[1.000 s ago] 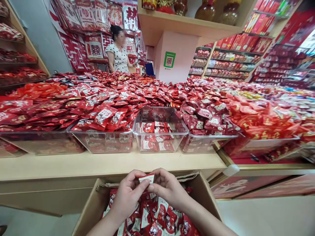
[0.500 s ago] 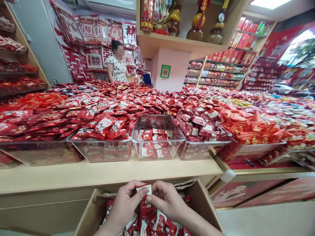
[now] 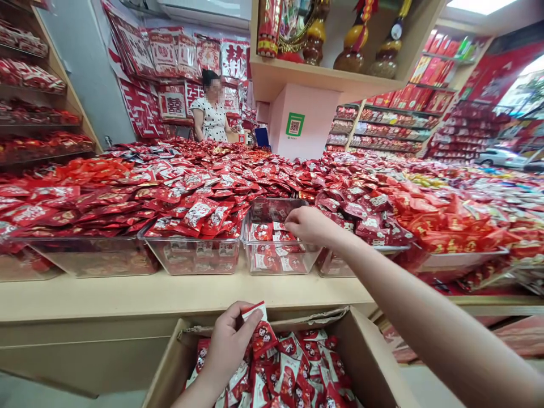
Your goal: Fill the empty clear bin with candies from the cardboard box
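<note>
My left hand [image 3: 232,334] pinches a small red and white candy packet [image 3: 263,335] by its top edge, above the cardboard box [image 3: 170,357]. Loose packets of the same look [image 3: 293,368] fill that box. Stretched forward, my right hand [image 3: 309,224] is over the right side of a clear plastic bin [image 3: 278,271] on the counter. Its fingers are closed and point down at the packets [image 3: 261,232] lying in rows inside; whether they grip one is hidden.
Clear bins heaped with red packets [image 3: 198,215] stand on both sides along the counter [image 3: 127,297]. Beyond them spreads a wide heap of packets. A shelf unit [image 3: 297,79] overhangs a pillar. A person [image 3: 210,113] in a dotted top stands at the back.
My right hand has left the packet at my left hand and reached forward and up to the clear bin. The left hand keeps its packet. The view has shifted slightly.
</note>
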The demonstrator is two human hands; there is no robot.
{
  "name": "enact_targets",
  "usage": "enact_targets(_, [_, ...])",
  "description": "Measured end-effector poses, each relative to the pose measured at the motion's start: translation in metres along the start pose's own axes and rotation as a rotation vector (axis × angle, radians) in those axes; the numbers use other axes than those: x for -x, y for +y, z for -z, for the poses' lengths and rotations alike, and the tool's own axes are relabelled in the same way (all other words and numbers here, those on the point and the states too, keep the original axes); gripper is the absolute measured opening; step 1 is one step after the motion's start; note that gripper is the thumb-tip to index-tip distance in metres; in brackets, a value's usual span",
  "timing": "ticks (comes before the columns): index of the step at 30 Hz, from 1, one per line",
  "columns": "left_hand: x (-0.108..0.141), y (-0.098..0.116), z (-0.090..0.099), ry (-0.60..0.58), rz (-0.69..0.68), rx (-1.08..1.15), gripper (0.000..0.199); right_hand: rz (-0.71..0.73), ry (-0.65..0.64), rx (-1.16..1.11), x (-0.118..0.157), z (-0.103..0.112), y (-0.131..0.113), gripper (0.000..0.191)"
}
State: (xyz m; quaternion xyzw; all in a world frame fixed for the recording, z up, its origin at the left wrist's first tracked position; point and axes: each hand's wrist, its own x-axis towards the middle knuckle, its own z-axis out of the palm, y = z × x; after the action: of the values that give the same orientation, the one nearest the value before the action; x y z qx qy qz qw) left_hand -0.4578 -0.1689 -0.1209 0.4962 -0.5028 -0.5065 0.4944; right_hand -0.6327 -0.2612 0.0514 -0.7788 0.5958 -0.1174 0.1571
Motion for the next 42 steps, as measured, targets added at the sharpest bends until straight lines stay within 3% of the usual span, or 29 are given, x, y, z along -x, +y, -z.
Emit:
enact_targets(2, [0.0, -0.001, -0.001, -0.005, -0.004, -0.016, 0.02, -0.13, -0.324, 0.014, -0.027, 0.002, 0.003, 0.012])
enact_targets(3, [0.001, -0.001, -0.001, -0.011, -0.003, -0.025, 0.02, -0.165, -0.425, 0.004, -0.037, -0.003, 0.006, 0.009])
enact_targets(6, [0.003, -0.001, -0.001, -0.025, -0.014, -0.067, 0.022, -0.259, -0.592, 0.009, -0.057, -0.024, 0.017, 0.005])
enact_targets(11, [0.003, 0.0, -0.001, -0.03, -0.081, -0.168, 0.019, -0.381, -0.762, 0.051, -0.065, -0.044, 0.027, 0.004])
enact_targets(17, [0.002, 0.0, -0.001, -0.047, -0.085, -0.216, 0.02, -0.379, -0.792, -0.008, -0.061, -0.042, 0.026, 0.005])
enact_targets(25, [0.003, -0.004, 0.0, -0.065, -0.075, -0.215, 0.019, -0.299, -0.521, 0.061, -0.058, -0.043, 0.021, 0.003])
enact_targets(30, [0.002, -0.006, 0.001, -0.045, -0.063, -0.109, 0.016, -0.126, -0.152, 0.1, -0.068, -0.044, 0.026, 0.006])
enact_targets(35, [-0.003, -0.005, 0.005, 0.029, -0.034, 0.019, 0.018, 0.031, 0.24, 0.048, -0.072, -0.032, 0.028, 0.02])
enact_targets(39, [-0.005, -0.003, 0.005, 0.097, 0.026, 0.149, 0.022, 0.205, 0.508, -0.08, -0.033, -0.029, 0.012, 0.029])
enact_targets(41, [-0.005, -0.002, 0.005, 0.125, 0.039, 0.201, 0.023, 0.327, 0.599, -0.215, -0.001, -0.042, 0.003, 0.027])
enact_targets(42, [-0.005, -0.001, 0.005, 0.134, 0.04, 0.222, 0.022, 0.36, 0.576, -0.271, 0.016, -0.053, 0.001, 0.025])
